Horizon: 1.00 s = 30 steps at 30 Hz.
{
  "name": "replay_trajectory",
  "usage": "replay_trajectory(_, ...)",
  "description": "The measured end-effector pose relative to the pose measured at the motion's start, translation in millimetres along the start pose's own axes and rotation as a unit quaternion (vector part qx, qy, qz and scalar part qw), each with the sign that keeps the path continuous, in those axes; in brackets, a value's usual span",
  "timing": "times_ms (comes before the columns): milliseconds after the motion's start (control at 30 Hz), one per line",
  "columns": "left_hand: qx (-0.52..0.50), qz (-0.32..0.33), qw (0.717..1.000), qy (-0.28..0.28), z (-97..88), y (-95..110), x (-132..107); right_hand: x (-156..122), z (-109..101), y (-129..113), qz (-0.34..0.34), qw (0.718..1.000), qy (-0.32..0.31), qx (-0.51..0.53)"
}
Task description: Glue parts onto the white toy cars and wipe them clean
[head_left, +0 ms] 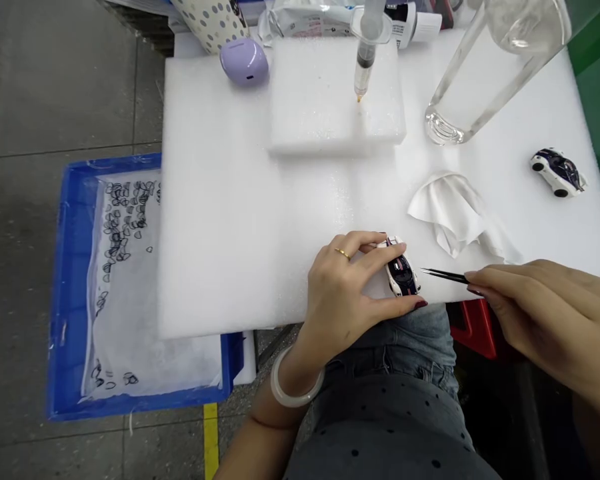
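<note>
Left hand (340, 287), fingers clamped around a small white-and-navy die-cast toy car (403, 268), right hand (540, 300), fingers together on slim black metal tweezers (443, 275), tips seemingly just beside the car, above a white foam sheet (220, 200)

I had a bright, evenly lit view, the light soft and from no clear direction. The white foam sheet (220, 200) glared close to washing out, the glass bottle (480, 80) threw thin highlights, and shadows stayed faint, even beneath the left hand (340, 293). The blue plastic crate (75, 287) bowed slightly near the frame's edge.
</note>
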State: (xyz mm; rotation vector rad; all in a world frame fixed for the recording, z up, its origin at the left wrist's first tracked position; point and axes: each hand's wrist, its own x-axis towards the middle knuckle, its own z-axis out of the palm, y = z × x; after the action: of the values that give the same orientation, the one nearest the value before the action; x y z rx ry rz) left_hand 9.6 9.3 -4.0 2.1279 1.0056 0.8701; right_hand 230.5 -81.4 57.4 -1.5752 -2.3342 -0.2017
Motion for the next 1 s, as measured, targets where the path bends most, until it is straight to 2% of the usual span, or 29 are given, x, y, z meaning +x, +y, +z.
replay_trajectory(133, 0.0, 0.001, 1.0, -0.001, -0.3, 0, 0, -3, 5, 1, 0.017, 0.999, -0.014, -0.033)
replay_trajectory(300, 0.006, 0.005, 1.0, 0.005, -0.1, 0, 0, -3, 5, 0, 0.005, 0.999, -0.011, -0.034)
replay_trajectory(500, 0.005, 0.005, 1.0, 0.01, 0.8, -1, -1, 2, 3, 3, -0.069, 0.996, -0.026, -0.047)
replay_trajectory(633, 0.006, 0.002, 1.0, 0.01, 0.9, 0, 0, 3, 0, 5, -0.081, 0.995, -0.013, -0.053)
replay_trajectory(800, 0.005, 0.004, 1.0, 0.009, -0.3, 0, 0, 12, -6, 2, -0.1, 0.989, -0.085, -0.072)
replay_trajectory(933, 0.004, 0.002, 1.0, 0.007, 1.1, 0, 0, 16, 1, -2, -0.121, 0.989, -0.029, -0.076)
replay_trajectory(967, 0.005, 0.001, 1.0, 0.007, 2.0, -1, 0, 14, 3, -2, -0.116, 0.991, -0.018, -0.057)
replay_trajectory(1000, 0.007, 0.003, 1.0, 0.006, 2.9, -2, 0, 10, 4, 0, -0.074, 0.997, 0.001, -0.024)
